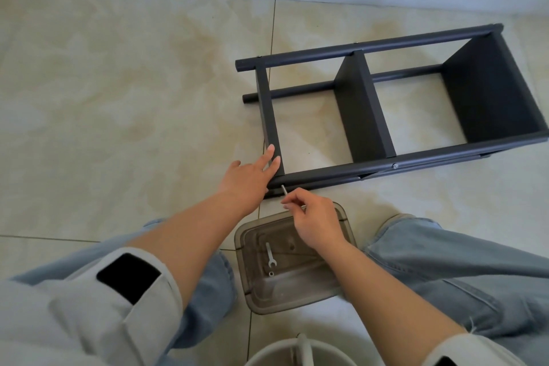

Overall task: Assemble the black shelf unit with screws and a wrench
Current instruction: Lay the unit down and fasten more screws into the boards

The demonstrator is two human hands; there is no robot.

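Right hand (316, 221) fingers are being pinched around a screw (284, 189) aimed at the near rail of the black shelf unit (386, 104), lying on the floor; its end panel is being steadied by the open left hand (248, 177). Next, likely, the wrench (270, 255) in the plastic tray (346, 218) is needed.

Hands at the near corner of a black shelf unit lying on a tiled floor

The left hand (248, 178) rests straight fingers on the end panel of the shelf unit (386, 104) at centre frame; just below, the right hand (315, 221) pinches a small silver screw (283, 189) against the near tube. A clear tray (252, 291) at lower centre holds a wrench (270, 255).
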